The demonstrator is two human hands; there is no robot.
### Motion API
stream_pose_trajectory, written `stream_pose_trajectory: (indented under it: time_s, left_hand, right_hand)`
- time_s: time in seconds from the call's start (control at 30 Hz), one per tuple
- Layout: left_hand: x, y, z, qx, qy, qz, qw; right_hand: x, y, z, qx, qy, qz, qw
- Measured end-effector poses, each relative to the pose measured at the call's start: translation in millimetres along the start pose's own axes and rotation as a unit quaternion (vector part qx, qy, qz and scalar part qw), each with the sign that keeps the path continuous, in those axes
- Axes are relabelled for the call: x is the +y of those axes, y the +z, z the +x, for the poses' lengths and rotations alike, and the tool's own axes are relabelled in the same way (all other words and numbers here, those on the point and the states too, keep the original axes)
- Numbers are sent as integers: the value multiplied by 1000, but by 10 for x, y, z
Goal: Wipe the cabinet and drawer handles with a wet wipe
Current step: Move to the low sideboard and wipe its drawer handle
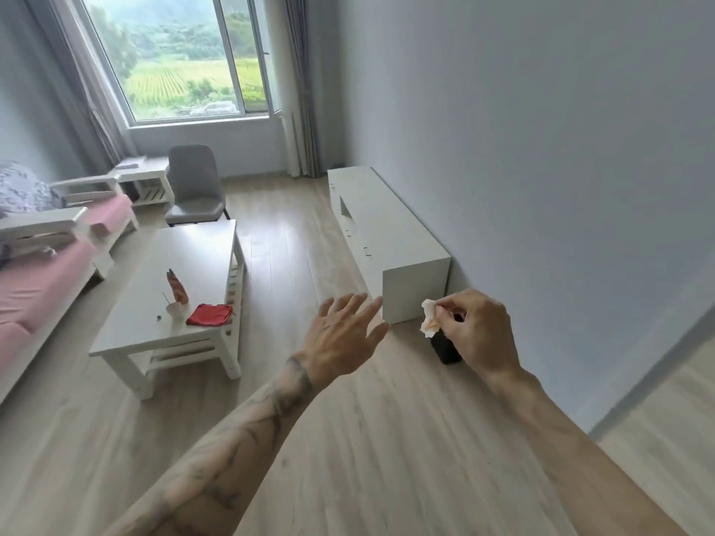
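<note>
A long, low white cabinet (390,222) stands along the right wall, its small handles (366,252) showing on the front face. My right hand (476,330) pinches a crumpled white wet wipe (429,318) between thumb and fingers, held in the air just off the cabinet's near end. My left hand (342,334) hovers beside it, fingers spread and holding nothing. Both hands are short of the handles.
A small black box (445,348) sits on the wood floor below my right hand. A white coffee table (182,265) with a red cloth (209,315) and a cup stands to the left, then a pink sofa (42,280) and a grey chair (195,187).
</note>
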State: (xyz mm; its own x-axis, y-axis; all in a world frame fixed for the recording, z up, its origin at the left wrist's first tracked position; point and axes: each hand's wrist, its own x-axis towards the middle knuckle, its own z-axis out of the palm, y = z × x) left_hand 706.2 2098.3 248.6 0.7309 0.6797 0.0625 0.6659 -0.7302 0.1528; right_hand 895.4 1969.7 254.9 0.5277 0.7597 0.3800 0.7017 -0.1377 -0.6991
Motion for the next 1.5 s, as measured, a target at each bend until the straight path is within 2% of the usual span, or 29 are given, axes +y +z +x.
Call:
stream_pose_trajectory:
  time_s: [0.33, 0.57, 0.87, 1.0, 1.23, 1.5]
  left_hand:
    - [-2057, -168, 2263, 14, -19, -20, 1000]
    - [-3333, -215, 3934, 5, 7, -30, 1000]
    - [-4495, -9, 6234, -25, 40, -11, 999]
    - [-4984, 87, 7298, -57, 49, 8, 997]
    - [-5735, 120, 8949, -67, 68, 2, 995]
    - [-6648, 647, 10818, -79, 166, -6, 983]
  right_hand:
    - [-210, 1812, 2474, -12, -11, -13, 1000]
    - [-221, 2793, 4097, 31, 17, -43, 998]
    - [368, 4091, 6195, 57, 56, -55, 995]
    - [688, 4653, 7118, 38, 75, -57, 995]
    - [967, 5386, 8555, 38, 104, -64, 992]
    - [1377, 6522, 9712, 89, 196, -89, 973]
